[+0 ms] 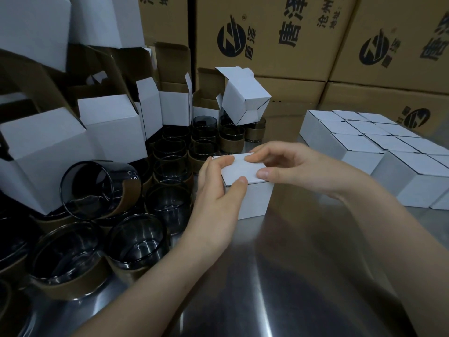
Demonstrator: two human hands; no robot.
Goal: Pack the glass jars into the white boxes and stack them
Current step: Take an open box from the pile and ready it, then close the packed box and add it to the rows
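Box in hand: the small white cardboard box (245,190) stands on the brushed steel counter (291,276) at the middle of the frame, lid closed.
Left hand: the left hand (218,188) cups the box's left side, fingers curled over the far lid edge and thumb on the near corner.
Right hand: the right hand (286,166) holds the lid from the right, bent fingertips on top and thumb at the lid's right edge.
Edges: the box's left side is just beside the crowd of dark glass jars with brown sleeves (136,242). The block of closed white boxes (388,152) lies near on the right, apart from it.
Open room: bare counter runs from the box to the lower right of the frame.
Behind: open-flapped white boxes (111,127) fill the upper left, and stacked brown printed cartons (279,32) wall off the top.
Facing: the box sits upright, lid up, turned so that one vertical corner faces the viewer. It looks nearly cubic, with no clear long axis.
Tipped jar: one dark glass jar on its side (99,188) lies at centre left, mouth toward the viewer.
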